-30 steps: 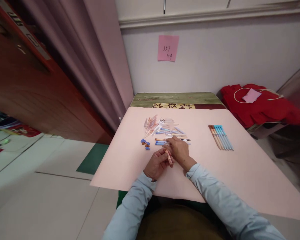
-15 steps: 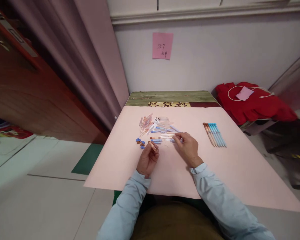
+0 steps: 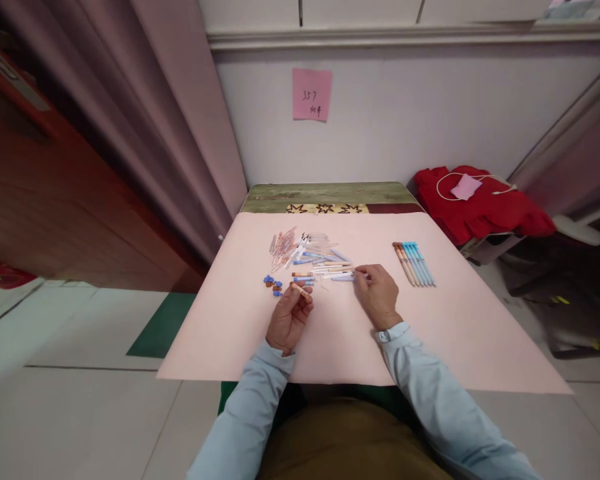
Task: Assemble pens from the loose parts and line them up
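My left hand (image 3: pixel 289 319) is closed on a short beige-and-brown pen barrel (image 3: pixel 301 291), held just above the paper. My right hand (image 3: pixel 379 297) rests at the right ends of several loose pale and blue pen tubes (image 3: pixel 339 271), fingertips pinched together; whatever is between them is too small to make out. Beside the left fingers lie short brown and blue barrel pieces (image 3: pixel 304 277). Small blue and brown caps (image 3: pixel 273 283) sit in a cluster left of that hand. Behind the hands, clear pinkish pen parts (image 3: pixel 283 248) are heaped with white and blue ones.
A row of assembled-looking pens (image 3: pixel 414 265), brown-topped and blue-topped, lies at the right. Pale pink paper (image 3: pixel 220 333) covers the table. Beyond its right side is a red cloth (image 3: pixel 480 217) with a white cable. A pink note (image 3: pixel 312 95) hangs on the wall.
My right hand has moved a little to the right, off the pen tubes to their right ends. The left hand keeps its hold on the barrel. The view has shifted slightly.
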`<control>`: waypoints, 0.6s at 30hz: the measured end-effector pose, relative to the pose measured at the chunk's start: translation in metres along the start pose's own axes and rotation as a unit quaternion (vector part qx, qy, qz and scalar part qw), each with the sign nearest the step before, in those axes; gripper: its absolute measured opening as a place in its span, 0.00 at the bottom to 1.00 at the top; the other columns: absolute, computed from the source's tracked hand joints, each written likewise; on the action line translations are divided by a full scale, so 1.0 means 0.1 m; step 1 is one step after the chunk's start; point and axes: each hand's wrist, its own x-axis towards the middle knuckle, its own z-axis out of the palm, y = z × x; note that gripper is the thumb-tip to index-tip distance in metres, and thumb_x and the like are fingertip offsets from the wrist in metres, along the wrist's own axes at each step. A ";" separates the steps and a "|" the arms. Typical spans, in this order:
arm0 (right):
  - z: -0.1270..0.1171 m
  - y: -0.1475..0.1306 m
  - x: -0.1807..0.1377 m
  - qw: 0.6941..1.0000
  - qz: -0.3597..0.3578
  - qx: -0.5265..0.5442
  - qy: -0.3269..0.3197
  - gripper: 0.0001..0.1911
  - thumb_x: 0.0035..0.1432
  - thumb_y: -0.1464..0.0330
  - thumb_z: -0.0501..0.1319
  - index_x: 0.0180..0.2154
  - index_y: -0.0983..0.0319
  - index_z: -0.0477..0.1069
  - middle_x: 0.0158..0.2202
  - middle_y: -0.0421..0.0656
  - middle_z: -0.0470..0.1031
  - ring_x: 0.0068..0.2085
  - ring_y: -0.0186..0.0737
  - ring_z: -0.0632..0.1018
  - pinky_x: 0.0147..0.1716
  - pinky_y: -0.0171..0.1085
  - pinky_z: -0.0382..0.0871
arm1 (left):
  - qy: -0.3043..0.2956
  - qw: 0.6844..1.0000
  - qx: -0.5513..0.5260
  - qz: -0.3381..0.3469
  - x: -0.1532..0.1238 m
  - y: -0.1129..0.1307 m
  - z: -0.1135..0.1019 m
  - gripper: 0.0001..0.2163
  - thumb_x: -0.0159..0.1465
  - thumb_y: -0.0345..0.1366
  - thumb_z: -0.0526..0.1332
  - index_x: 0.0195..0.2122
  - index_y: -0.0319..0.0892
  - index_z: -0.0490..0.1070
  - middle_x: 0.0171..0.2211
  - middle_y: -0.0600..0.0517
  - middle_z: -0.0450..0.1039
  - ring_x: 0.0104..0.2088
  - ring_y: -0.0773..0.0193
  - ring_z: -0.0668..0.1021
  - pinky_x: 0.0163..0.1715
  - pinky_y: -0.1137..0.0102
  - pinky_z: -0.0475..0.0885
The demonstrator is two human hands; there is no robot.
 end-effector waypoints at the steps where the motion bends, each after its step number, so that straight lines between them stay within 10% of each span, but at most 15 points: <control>1: 0.00 0.02 0.01 1.000 -0.007 -0.005 0.003 0.14 0.63 0.62 0.55 0.38 0.59 0.78 0.39 0.44 0.78 0.38 0.40 0.75 0.36 0.37 0.60 | -0.002 1.000 0.005 -0.002 0.00 0.00 0.00 0.08 0.62 0.32 0.66 0.43 0.38 0.74 0.35 0.50 0.78 0.29 0.72 0.79 0.30 0.78 0.77; 18: -0.02 0.08 0.05 0.998 0.028 0.061 0.008 0.15 0.61 0.60 0.57 0.42 0.62 0.76 0.45 0.49 0.76 0.45 0.46 0.75 0.49 0.44 0.65 | -0.037 0.997 0.038 -0.048 -0.01 -0.02 0.02 0.13 0.58 0.28 0.70 0.44 0.39 0.74 0.39 0.48 0.78 0.33 0.70 0.78 0.38 0.73 0.77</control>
